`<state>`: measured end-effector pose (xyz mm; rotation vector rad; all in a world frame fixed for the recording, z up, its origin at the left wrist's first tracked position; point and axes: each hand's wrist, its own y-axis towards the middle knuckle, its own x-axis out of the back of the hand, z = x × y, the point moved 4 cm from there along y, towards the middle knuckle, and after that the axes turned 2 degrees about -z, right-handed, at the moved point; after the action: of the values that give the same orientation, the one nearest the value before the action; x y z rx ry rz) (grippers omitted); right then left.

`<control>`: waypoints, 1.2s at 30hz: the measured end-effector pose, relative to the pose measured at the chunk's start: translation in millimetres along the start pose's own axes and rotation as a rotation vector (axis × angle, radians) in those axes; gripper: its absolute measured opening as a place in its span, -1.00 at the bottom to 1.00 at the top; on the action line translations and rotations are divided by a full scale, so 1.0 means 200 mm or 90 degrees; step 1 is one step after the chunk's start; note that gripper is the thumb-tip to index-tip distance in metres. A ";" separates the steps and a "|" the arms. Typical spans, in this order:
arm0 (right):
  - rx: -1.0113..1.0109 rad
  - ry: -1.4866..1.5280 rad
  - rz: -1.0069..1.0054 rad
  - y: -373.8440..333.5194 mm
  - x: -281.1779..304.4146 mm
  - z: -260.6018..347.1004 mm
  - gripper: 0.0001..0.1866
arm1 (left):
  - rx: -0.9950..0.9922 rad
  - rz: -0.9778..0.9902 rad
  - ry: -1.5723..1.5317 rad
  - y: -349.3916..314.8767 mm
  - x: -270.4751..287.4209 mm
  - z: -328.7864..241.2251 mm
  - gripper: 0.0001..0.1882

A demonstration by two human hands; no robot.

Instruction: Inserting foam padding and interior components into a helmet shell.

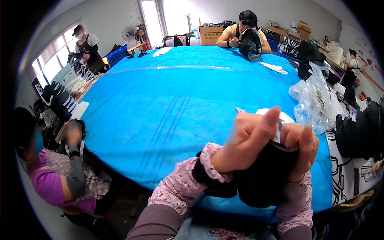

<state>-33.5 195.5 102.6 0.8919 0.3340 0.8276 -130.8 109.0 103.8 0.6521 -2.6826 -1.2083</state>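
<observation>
One matte-black, open-rimmed shoe-like item (pixel 258 180) is gripped at its rim by one left hand (pixel 249 138) and one right hand (pixel 305 150), above the near edge of one blue table (pixel 120 94).

Single view, from the left one of two fisheye cameras worn side by side on the person's head. Clock read on the picture, 12 at the upper edge. Lens sits above the near side of the blue table (pixel 132 94), tilted down and facing 12 o'clock across it; far wall (pixel 286 12) falls in at the top. Forearms (pixel 180 186) enter between 4 and 7. Left hand (pixel 250 134) and right hand (pixel 300 146) lie close to the lens, between 3 and 4. Seated co-worker (pixel 230 35) at 1: smaller, across the table. Field very wide; table outline bows.
</observation>
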 end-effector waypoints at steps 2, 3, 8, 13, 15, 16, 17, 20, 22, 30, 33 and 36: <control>0.030 -0.038 0.005 0.03 0.05 0.00 -0.43 | -0.009 0.015 0.048 0.01 0.02 -0.02 -0.38; -0.005 -0.012 0.013 0.03 0.08 -0.01 -0.42 | -0.041 0.009 0.050 0.01 0.02 -0.03 -0.38; 0.013 0.060 0.078 0.01 0.02 0.03 -0.45 | -0.031 0.075 -0.013 -0.02 -0.01 -0.05 -0.32; 0.096 -0.050 0.038 0.04 0.07 0.06 -0.52 | -0.121 -0.010 0.199 0.02 0.01 -0.04 -0.36; 0.133 -0.161 0.002 0.06 0.11 0.07 -0.60 | -0.192 -0.022 0.335 0.04 0.02 -0.07 -0.39; 0.129 -0.167 -0.003 0.07 0.11 0.06 -0.60 | -0.261 -0.037 0.470 0.03 0.01 -0.08 -0.42; 0.185 -0.242 -0.004 0.07 0.09 0.07 -0.63 | -0.284 -0.056 0.477 0.03 0.00 -0.09 -0.47; 0.232 -0.261 0.038 0.08 0.03 0.04 -0.69 | -0.290 0.041 0.408 0.00 -0.01 -0.12 -0.76; 0.225 -0.175 0.058 0.07 0.01 0.03 -0.69 | -0.261 0.051 0.332 0.01 0.01 -0.10 -0.74; 0.260 -0.145 0.082 0.06 0.01 0.07 -0.68 | -0.253 0.084 0.186 -0.02 0.00 -0.08 -0.68; 0.261 -0.132 0.078 0.05 0.01 0.06 -0.69 | -0.258 0.081 0.196 -0.02 0.00 -0.08 -0.70; 0.263 -0.131 0.080 0.05 0.01 0.07 -0.69 | -0.264 0.088 0.219 -0.02 0.00 -0.10 -0.71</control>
<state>-29.4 193.0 119.6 1.3849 0.2745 0.7863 -123.1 92.8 114.1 0.5403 -2.0768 -1.4063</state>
